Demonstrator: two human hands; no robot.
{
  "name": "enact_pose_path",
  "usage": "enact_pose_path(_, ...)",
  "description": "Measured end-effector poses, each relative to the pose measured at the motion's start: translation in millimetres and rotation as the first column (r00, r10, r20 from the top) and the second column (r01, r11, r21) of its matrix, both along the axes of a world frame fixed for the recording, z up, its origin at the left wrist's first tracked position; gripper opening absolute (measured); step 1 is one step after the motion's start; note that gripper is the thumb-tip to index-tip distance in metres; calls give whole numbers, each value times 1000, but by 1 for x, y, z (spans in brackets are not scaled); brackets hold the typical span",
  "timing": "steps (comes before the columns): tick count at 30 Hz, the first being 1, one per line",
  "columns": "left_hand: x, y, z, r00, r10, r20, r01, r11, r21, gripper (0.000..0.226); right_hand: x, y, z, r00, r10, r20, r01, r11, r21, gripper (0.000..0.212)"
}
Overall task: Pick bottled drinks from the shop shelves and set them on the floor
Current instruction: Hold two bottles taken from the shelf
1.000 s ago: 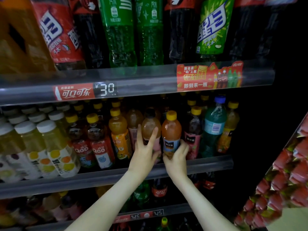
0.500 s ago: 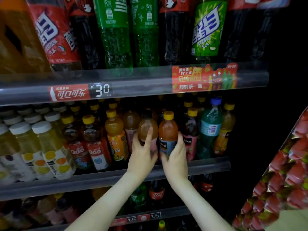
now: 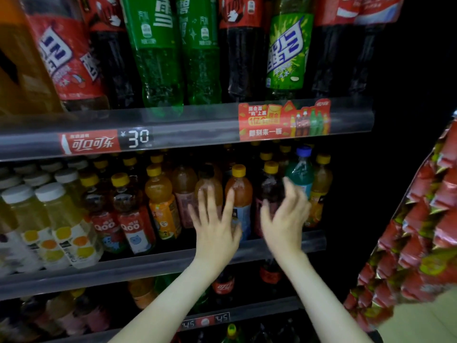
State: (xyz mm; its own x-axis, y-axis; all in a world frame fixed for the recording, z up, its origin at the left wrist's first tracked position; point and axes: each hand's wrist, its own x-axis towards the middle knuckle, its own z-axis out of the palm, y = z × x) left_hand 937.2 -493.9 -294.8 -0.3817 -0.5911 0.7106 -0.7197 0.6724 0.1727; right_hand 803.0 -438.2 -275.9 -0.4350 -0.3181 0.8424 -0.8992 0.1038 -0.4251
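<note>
Toward the left end of the middle shelf (image 3: 148, 266) stand pale yellow plastic bottles with white caps (image 3: 61, 219). Near its middle the left hand (image 3: 215, 226) is raised, fingers straight and spread wide, before a peach-coloured bottle with a dark cap (image 3: 209, 185); blur hides any touch. Between the hands, at the shelf's front edge, stands the orange plastic bottle with a yellow cap (image 3: 239, 194). The right hand (image 3: 284, 219), fingers loosely apart and holding nothing, is before a dark bottle with a yellow cap (image 3: 269, 186).
</note>
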Motion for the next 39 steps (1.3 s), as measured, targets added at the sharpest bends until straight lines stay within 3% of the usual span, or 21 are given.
enact_pose_path(3,-20,8,9,996,-73,52,78,992,-102,102,-37,1,18,998,-50,34,50,999,19,76)
enact_pose_path(8,-43,22,12,986,-77,150,93,990,-106,97,-77,-4,28,945,252,210,-299,925,234,93)
enact_pose_path(10,-46,28,12,980,-68,186,87,992,-93,100,-86,-3,33,929,279,242,-338,908,249,100)
enact_pose_path(13,-49,40,18,971,-39,235,52,997,-50,102,-84,5,38,916,259,307,-337,912,234,101)
enact_pose_path(16,-48,55,33,971,-14,239,13,1000,5,99,-67,28,37,911,308,274,-360,919,163,85)
enact_pose_path(21,-47,81,66,971,-99,216,74,990,119,98,-50,69,87,873,397,282,-436,896,87,78)
enact_pose_path(23,-45,89,84,974,-207,92,182,957,226,97,-40,82,122,836,485,258,-516,854,66,76)
enact_pose_path(25,-41,96,105,919,-334,-209,393,812,430,96,-24,92,151,767,591,250,-618,786,37,78)
enact_pose_path(27,-28,100,124,846,-308,-435,512,696,504,93,-3,99,171,671,686,280,-712,702,-13,84)
enact_pose_path(31,19,104,146,833,-241,-498,487,746,454,87,38,98,187,558,793,245,-806,588,-71,95)
enact_pose_path(39,178,114,185,844,-117,-524,375,826,420,80,186,78,207,337,893,297,-940,335,59,96)
